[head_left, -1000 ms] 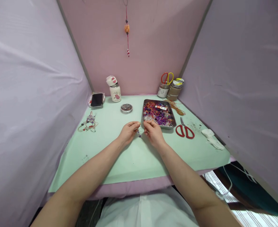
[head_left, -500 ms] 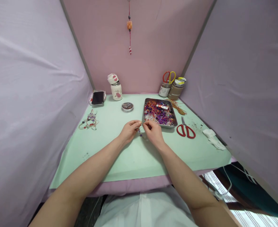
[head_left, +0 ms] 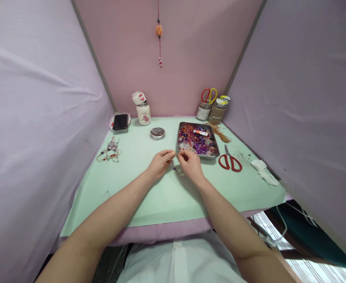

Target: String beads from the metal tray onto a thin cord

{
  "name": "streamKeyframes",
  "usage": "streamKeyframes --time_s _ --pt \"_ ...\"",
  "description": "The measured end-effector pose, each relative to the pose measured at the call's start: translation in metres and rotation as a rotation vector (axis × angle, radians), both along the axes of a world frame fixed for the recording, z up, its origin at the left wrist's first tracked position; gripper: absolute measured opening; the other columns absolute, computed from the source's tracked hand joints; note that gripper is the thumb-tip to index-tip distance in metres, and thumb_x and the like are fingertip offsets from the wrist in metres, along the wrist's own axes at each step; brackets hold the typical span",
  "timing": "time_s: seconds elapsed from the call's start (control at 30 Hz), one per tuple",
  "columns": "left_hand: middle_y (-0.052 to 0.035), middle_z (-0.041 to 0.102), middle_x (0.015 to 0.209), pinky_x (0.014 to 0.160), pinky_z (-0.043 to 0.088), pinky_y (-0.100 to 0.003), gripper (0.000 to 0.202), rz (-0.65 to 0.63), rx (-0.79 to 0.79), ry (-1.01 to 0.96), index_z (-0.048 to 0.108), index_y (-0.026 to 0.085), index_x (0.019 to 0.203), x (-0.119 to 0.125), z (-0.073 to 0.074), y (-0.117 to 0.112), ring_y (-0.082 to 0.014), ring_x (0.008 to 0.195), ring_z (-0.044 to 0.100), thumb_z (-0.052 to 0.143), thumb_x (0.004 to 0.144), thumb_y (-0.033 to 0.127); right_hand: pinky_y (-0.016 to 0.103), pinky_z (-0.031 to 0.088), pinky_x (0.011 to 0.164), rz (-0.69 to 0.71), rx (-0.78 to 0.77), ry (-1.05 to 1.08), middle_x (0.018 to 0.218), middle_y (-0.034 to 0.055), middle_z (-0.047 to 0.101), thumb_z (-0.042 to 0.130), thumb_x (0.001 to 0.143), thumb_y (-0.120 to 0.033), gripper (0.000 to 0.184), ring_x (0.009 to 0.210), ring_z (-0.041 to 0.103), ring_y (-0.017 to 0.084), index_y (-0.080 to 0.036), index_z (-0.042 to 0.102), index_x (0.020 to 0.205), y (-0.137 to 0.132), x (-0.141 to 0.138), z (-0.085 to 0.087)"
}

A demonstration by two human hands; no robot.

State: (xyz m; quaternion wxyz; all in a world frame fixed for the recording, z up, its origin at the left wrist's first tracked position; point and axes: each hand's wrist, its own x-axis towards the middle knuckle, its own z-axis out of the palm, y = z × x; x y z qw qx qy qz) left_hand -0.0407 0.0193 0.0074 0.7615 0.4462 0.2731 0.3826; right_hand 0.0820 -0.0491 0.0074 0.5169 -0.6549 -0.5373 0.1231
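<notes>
My left hand (head_left: 160,162) and my right hand (head_left: 191,164) meet over the middle of the green table (head_left: 149,196), fingertips pinched together. Between them hangs a thin beaded string (head_left: 173,164) with a few small dark beads; both hands pinch it. Just beyond my right hand sits a metal tray (head_left: 216,151) full of purple, red and clear beads, with a small white tube lying in it.
Red scissors (head_left: 229,162) lie right of the tray. At the back stand jars (head_left: 212,110) with scissors, a white bottle (head_left: 143,114), a phone (head_left: 120,122) and a round tin (head_left: 157,133). Finished beadwork (head_left: 110,152) lies left; white cloth (head_left: 264,172) right. Fabric walls enclose the table.
My hands have drawn slightly closer together on the string; the view has shifted a little. Nothing else on the table has moved.
</notes>
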Motion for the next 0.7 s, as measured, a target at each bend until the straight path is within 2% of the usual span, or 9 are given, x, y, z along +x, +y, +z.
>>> streamKeyframes --time_s 0.37,0.6,0.7 --pt "0.0005 0.059 0.065 0.059 0.035 -0.023 0.024 -0.007 -0.002 0.018 0.069 0.016 0.068 0.0011 -0.0006 -0.0002 -0.0073 0.059 0.045 0.082 0.056 0.031 0.027 0.037 0.064 -0.014 -0.026 -0.048 0.065 0.0002 0.058 0.05 0.076 -0.026 0.014 0.062 0.049 0.014 -0.02 0.056 0.065 -0.0012 -0.0011 0.0015" --pt "-0.0003 0.061 0.067 0.059 0.035 -0.023 0.023 -0.008 0.019 0.043 0.07 0.016 0.07 0.0012 -0.0032 0.0009 -0.0069 0.058 0.045 0.082 0.057 0.03 0.026 0.035 0.058 0.029 -0.173 0.199 0.056 -0.0031 0.052 0.054 0.07 -0.03 0.016 0.056 0.044 0.013 -0.019 0.054 0.059 0.0003 0.0015 0.0048" --pt "-0.0002 0.06 0.067 0.059 0.036 -0.023 0.022 -0.004 0.023 0.048 0.07 0.016 0.07 0.001 -0.0042 0.0015 -0.0068 0.058 0.045 0.082 0.057 0.03 0.026 0.035 0.058 0.034 -0.17 0.194 0.056 -0.0032 0.051 0.054 0.07 -0.03 0.016 0.056 0.044 0.013 -0.019 0.053 0.058 0.0 0.001 0.0052"
